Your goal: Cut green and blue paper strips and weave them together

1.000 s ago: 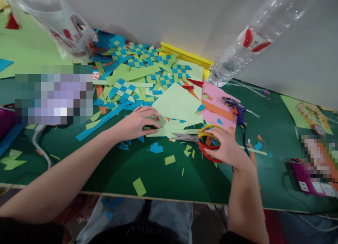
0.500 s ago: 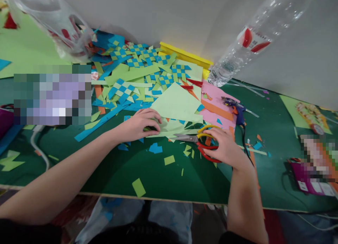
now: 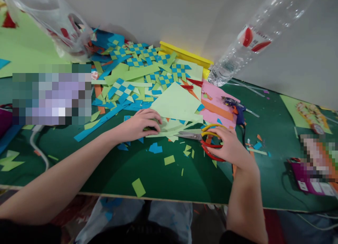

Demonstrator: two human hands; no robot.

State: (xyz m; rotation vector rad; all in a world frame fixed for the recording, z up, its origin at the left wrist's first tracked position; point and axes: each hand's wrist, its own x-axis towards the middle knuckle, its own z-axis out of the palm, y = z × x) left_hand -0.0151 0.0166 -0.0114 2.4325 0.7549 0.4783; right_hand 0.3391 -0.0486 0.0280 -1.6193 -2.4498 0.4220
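Note:
In the head view my left hand [image 3: 144, 124] is closed, thumb and fingers pinching a pale green paper strip [image 3: 169, 133] low over the table. My right hand [image 3: 231, 145] grips scissors [image 3: 212, 141] with one yellow and one red handle loop. Their metal blades point left and lie at the strip, a short way from my left fingertips. Just behind the strip lies a larger pale green paper sheet [image 3: 176, 104]. Behind my left hand, a heap of blue-and-green woven paper pieces [image 3: 123, 89] mixes with loose strips.
A clear plastic bottle [image 3: 245, 46] leans against the wall, near pink paper [image 3: 219, 99] and a blue glue gun [image 3: 239, 113]. A clear plastic container [image 3: 68, 29] stands at back left. Paper scraps [image 3: 169, 160] dot the green table [image 3: 169, 184]. A white cable [image 3: 37, 145] runs at left.
My right hand has moved slightly right with the scissors, whose blades look closer together. A narrow paper strip now angles up and right from the blades. My left hand stays in place.

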